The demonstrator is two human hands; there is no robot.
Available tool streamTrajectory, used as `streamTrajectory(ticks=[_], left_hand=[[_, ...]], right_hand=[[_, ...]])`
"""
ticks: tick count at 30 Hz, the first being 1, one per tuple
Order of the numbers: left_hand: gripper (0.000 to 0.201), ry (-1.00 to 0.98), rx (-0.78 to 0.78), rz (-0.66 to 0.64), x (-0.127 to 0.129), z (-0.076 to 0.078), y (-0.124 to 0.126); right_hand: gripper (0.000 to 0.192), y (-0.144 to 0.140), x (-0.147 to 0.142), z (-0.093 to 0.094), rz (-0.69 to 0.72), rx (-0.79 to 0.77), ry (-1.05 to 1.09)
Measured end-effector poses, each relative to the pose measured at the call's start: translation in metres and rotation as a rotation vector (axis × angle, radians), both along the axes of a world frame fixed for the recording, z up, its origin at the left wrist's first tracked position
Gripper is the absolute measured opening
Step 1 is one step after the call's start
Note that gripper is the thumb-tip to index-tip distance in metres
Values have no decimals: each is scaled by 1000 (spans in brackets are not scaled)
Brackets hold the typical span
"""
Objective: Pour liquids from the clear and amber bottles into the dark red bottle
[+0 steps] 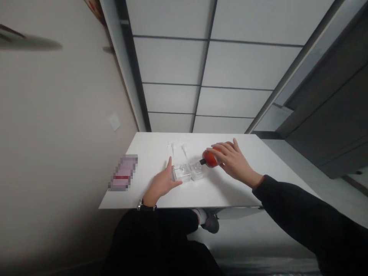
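Observation:
My right hand (227, 157) is wrapped over a red bottle (212, 158) with a short black neck. The bottle is tilted, its neck pointing left and down above the right one of two clear containers (198, 174). I cannot make out whether anything flows from it. My left hand (163, 181) grips the left clear container (182, 174) from its left side, thumb in front and fingers behind. Both containers stand side by side on the white table (230, 195). Just behind them lie two small white pieces (184, 147) with thin stems, possibly pump heads.
A pixelated pinkish flat item (124, 172) lies on the table's left side. Beyond the far edge rises a panelled white partition (172, 69), and a plain wall (71, 115) runs along the left. My legs and a shoe (211, 223) are under the near edge.

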State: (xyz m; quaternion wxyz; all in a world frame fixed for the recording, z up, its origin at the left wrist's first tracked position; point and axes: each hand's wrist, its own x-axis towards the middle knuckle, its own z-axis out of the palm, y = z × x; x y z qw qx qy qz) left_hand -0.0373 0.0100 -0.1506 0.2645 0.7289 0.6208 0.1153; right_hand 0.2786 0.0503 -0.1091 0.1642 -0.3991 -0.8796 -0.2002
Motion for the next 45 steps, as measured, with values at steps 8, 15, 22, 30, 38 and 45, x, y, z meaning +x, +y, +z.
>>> streamTrajectory(ticks=[8, 15, 22, 30, 38, 45], left_hand=[[118, -320, -13, 31, 3, -5, 5], [105, -345, -7, 26, 9, -11, 12], [99, -320, 34, -2, 9, -12, 15], [94, -310, 70, 36, 5, -18, 26], [100, -318, 177, 54, 4, -30, 27], [98, -281, 311, -62, 8, -14, 41]], right_hand=[[71, -12, 25, -64, -170, -324, 805], [77, -7, 15, -91, -3, -643, 1097], [82, -7, 2, -101, 62, -665, 1145], [79, 3, -10, -114, 105, -645, 1168], [56, 18, 8, -134, 24, -485, 1260], [47, 69, 39, -128, -46, -512, 1163]])
